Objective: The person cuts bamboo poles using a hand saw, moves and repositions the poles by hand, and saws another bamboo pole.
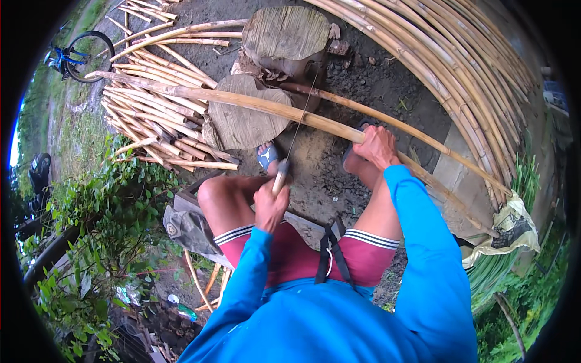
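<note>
My left hand is closed around the pale handle of a long-bladed knife. Its thin blade, seen nearly edge-on, points away from me and crosses a thick bamboo pole; whether it touches the pole I cannot tell. My right hand grips that pole near my right knee. The pole slants from the far left, over the nearer wood stump, to the lower right. Beyond it a thinner bamboo pole runs toward the right. A taller stump stands just behind the nearer one.
Cut bamboo lengths lie heaped at the left. Long bamboo poles fan along the right, their near ends by a pale sack. Leafy plants grow at the lower left. A bicycle wheel shows at the far left.
</note>
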